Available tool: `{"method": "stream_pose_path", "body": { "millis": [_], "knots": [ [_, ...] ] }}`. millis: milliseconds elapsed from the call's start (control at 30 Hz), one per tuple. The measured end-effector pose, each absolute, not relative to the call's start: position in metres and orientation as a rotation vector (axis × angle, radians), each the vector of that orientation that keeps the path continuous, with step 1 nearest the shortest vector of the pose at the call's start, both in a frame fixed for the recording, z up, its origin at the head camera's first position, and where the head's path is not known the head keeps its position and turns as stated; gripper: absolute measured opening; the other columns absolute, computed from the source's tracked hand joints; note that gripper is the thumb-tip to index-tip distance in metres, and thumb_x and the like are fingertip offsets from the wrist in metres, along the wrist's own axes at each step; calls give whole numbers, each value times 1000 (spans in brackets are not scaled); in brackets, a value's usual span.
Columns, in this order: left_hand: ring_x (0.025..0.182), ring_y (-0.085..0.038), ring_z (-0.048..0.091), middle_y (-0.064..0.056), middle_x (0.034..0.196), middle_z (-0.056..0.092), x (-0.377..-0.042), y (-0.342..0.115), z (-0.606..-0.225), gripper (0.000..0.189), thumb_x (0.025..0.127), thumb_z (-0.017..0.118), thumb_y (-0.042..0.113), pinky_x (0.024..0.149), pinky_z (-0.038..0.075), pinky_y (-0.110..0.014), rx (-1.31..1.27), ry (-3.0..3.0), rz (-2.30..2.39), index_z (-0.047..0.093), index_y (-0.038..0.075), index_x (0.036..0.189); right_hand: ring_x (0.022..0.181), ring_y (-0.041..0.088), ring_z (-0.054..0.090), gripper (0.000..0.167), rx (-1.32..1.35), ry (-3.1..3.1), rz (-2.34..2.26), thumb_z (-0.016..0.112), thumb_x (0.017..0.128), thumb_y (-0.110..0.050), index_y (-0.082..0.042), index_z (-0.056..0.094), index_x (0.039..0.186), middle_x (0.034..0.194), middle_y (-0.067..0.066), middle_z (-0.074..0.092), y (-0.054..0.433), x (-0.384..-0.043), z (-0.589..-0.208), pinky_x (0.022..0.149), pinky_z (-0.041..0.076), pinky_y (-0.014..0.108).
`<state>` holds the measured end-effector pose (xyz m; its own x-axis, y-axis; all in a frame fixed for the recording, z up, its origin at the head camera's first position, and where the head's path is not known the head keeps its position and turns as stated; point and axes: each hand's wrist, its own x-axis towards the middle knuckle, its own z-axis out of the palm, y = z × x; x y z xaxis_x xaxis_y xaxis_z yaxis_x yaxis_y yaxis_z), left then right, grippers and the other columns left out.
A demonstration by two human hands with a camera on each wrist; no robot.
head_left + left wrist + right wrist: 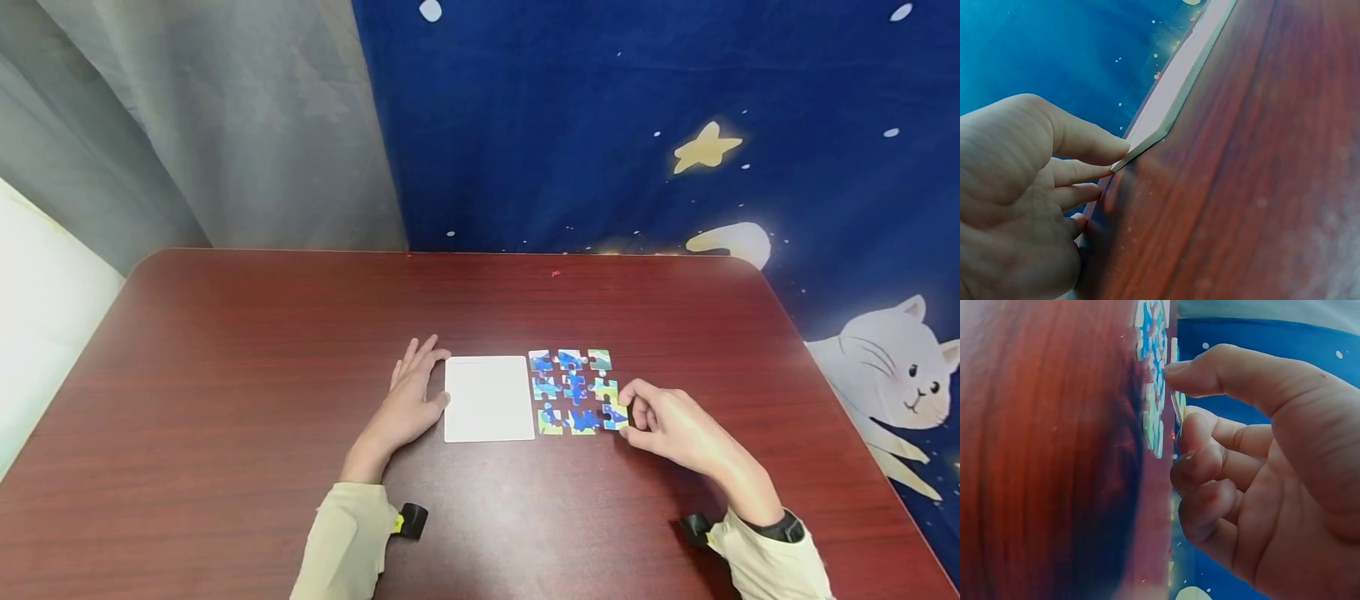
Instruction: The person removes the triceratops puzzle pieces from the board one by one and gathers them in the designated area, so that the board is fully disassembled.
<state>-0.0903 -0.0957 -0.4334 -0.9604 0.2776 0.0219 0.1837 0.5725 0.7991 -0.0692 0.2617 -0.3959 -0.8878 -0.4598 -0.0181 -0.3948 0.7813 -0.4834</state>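
Observation:
On the table lies a square white board (490,400). My left hand (409,406) is at its left side, thumb on the edge and index fingertip by the far left corner, the other fingers spread. Close up in the left wrist view, the thumb (1094,142) touches the board's pale edge (1169,119). My right hand (675,427) pinches a blue and green jigsaw piece (614,417) between thumb and index finger, at the near right corner of a group of similar pieces (573,387). Its remaining fingers are curled in the right wrist view.
The loose jigsaw pieces sit in three rough rows just right of the board, with small gaps. Both hands work on a dark red wooden table (247,375). Behind it hang a grey curtain (285,125) and a blue curtain (540,125) with stars and a cat.

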Motion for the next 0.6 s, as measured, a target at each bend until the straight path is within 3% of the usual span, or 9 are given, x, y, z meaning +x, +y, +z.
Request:
{"method": "stream_pose_path", "body": {
  "millis": [600],
  "knots": [
    [140, -32, 1, -16, 151, 22, -89, -96, -432, 52, 79, 56, 2, 108, -2, -52, 391, 2681, 1365, 44, 0, 130, 54, 2, 42, 29, -629, 2741, -734, 74, 75, -9, -8, 54, 96, 66, -11, 47, 264, -67, -402, 55, 39, 22]
  ]
}}
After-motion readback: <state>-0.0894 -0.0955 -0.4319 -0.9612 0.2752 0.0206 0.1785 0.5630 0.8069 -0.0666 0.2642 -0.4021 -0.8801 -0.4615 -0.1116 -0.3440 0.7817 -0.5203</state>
